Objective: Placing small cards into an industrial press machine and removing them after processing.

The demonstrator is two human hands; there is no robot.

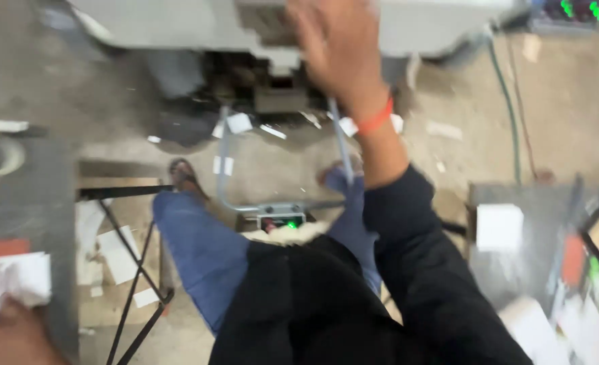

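My right hand (340,47) is stretched out to the grey machine (178,23) at the top of the view, fingers extended against its front, nothing visible in it. An orange band (375,122) circles that wrist, and the sleeve is black. My left hand (2,334) is at the bottom left corner, blurred, gripping a stack of white sheets (15,278) over the grey table (26,196) on the left. The whole view is smeared by motion.
A metal foot-pedal frame with a green light (290,223) sits on the floor between my feet. A black folding stand (134,270) and cardboard (120,203) lie at left. A second grey table (542,270) at right carries a white block (500,226). A green cable (512,115) crosses the floor.
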